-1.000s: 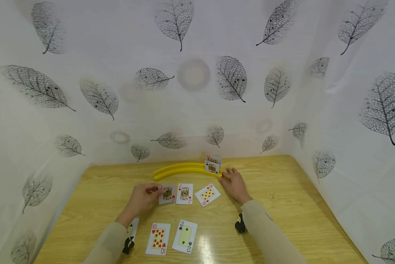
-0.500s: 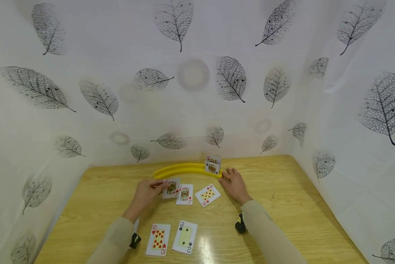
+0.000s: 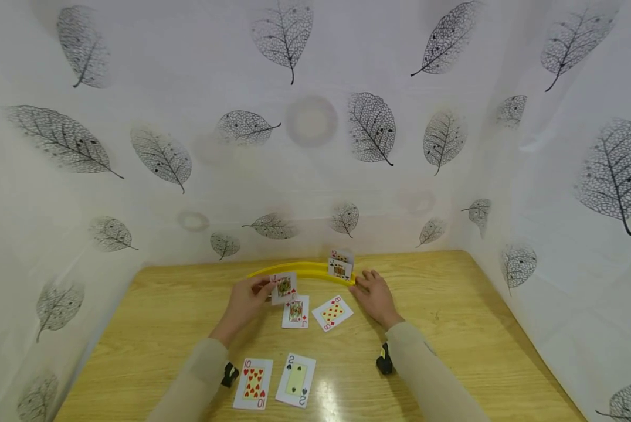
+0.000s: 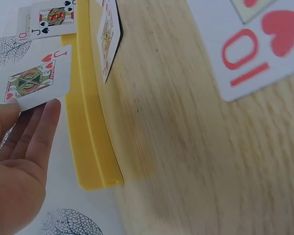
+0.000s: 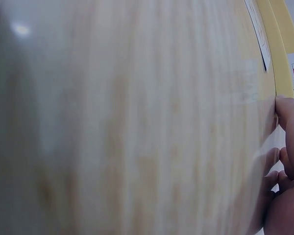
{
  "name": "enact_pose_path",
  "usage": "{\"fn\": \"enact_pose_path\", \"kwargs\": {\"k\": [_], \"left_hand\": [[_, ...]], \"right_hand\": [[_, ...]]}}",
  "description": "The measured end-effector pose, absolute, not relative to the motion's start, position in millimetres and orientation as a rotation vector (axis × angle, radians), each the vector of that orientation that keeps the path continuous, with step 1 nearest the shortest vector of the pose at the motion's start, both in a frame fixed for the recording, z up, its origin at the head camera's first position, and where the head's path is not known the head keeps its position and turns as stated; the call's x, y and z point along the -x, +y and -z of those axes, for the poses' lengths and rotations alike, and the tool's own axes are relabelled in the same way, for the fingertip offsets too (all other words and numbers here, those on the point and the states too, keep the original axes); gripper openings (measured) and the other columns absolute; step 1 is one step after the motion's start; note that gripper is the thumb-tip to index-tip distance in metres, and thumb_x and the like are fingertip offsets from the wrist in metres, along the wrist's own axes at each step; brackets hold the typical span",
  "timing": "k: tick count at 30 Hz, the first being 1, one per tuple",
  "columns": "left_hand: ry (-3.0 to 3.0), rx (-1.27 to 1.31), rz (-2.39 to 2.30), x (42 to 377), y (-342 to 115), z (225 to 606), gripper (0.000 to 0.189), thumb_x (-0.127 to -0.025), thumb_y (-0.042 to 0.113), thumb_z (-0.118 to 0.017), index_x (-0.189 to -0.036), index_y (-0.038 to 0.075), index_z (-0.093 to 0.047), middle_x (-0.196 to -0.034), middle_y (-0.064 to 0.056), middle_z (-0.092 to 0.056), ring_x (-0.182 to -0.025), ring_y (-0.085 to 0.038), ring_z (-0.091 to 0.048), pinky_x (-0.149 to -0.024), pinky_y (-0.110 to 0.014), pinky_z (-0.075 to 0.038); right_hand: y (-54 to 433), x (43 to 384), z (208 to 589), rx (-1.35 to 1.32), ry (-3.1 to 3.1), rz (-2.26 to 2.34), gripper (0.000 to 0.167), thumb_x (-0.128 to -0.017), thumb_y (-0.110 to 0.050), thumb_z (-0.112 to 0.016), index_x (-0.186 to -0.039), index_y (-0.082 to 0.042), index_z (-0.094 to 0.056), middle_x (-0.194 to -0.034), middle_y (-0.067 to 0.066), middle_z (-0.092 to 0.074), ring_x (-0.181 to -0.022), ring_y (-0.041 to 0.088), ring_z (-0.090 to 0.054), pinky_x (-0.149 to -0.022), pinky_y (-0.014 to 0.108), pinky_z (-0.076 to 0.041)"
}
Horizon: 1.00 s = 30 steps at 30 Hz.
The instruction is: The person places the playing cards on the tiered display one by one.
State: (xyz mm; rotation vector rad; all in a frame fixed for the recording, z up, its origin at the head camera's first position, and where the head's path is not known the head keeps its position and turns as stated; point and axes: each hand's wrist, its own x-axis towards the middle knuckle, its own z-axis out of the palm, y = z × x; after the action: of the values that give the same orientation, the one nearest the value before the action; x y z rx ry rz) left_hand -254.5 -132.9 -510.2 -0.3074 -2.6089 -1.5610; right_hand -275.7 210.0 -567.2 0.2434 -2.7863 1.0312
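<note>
My left hand pinches the jack of hearts between thumb and fingers. That card is raised face towards me, in front of the left half of the curved yellow card holder; in the left wrist view it overlaps the holder's edge. A jack of spades stands in the holder's right end, with a red ten behind it. At that same end my right hand holds the holder's tip with thumb and finger; in the right wrist view a fingertip lies against the yellow edge.
Face up on the wooden table lie a jack of diamonds, an eight of diamonds, a ten of hearts and a two of spades. Leaf-printed white cloth hangs behind and at both sides.
My left hand has lifted the jack of hearts and carried it forward and right, from beside the jack of diamonds to the holder. My right hand stays at the holder's end.
</note>
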Motion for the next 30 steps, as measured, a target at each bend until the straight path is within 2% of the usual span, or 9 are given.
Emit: {"fn": "enact_pose_path", "kwargs": {"k": [3, 7, 13, 23, 30], "left_hand": [[-2.578, 0.315, 1.581, 258, -129, 511, 0.019, -0.103, 0.009, -0.068, -0.117, -0.003, -0.073, -0.108, -0.020, -0.075, -0.089, -0.027, -0.074, -0.077, -0.030, -0.066], [-2.564, 0.324, 1.527, 262, -124, 512, 0.017, -0.103, 0.009, -0.067, -0.116, 0.000, -0.073, -0.108, -0.017, -0.076, -0.091, -0.025, -0.073, -0.078, -0.028, -0.064], [-2.557, 0.306, 1.503, 268, -115, 507, 0.018, -0.104, 0.010, -0.066, -0.116, 0.000, -0.073, -0.109, -0.017, -0.077, -0.096, -0.027, -0.073, -0.083, -0.035, -0.065], [-2.534, 0.293, 1.487, 280, -100, 502, 0.016, -0.103, 0.010, -0.067, -0.114, 0.001, -0.074, -0.101, -0.015, -0.076, -0.088, -0.022, -0.070, -0.077, -0.027, -0.060], [-2.528, 0.294, 1.492, 284, -93, 500, 0.016, -0.106, 0.012, -0.064, -0.114, 0.004, -0.074, -0.105, -0.016, -0.076, -0.089, -0.021, -0.067, -0.077, -0.029, -0.059]], "right_hand": [[210, 276, 567, -0.236, -2.794, -1.031, 0.048, -0.103, -0.028, -0.069, -0.135, 0.007, -0.066, -0.153, 0.032, -0.052, -0.150, 0.055, -0.037, -0.123, 0.069, -0.032], [210, 276, 568, -0.240, -2.802, -1.023, 0.048, -0.103, -0.028, -0.068, -0.135, 0.008, -0.065, -0.153, 0.032, -0.052, -0.150, 0.055, -0.037, -0.123, 0.069, -0.032], [211, 276, 567, -0.255, -2.789, -1.033, 0.048, -0.103, -0.027, -0.068, -0.135, 0.009, -0.065, -0.153, 0.034, -0.051, -0.150, 0.056, -0.036, -0.123, 0.070, -0.031], [210, 275, 566, -0.250, -2.781, -1.032, 0.046, -0.103, -0.026, -0.068, -0.134, 0.008, -0.066, -0.153, 0.033, -0.052, -0.150, 0.056, -0.036, -0.122, 0.071, -0.031], [209, 275, 566, -0.241, -2.788, -1.037, 0.046, -0.104, -0.025, -0.068, -0.135, 0.008, -0.065, -0.154, 0.033, -0.051, -0.151, 0.055, -0.036, -0.124, 0.069, -0.030]]}}
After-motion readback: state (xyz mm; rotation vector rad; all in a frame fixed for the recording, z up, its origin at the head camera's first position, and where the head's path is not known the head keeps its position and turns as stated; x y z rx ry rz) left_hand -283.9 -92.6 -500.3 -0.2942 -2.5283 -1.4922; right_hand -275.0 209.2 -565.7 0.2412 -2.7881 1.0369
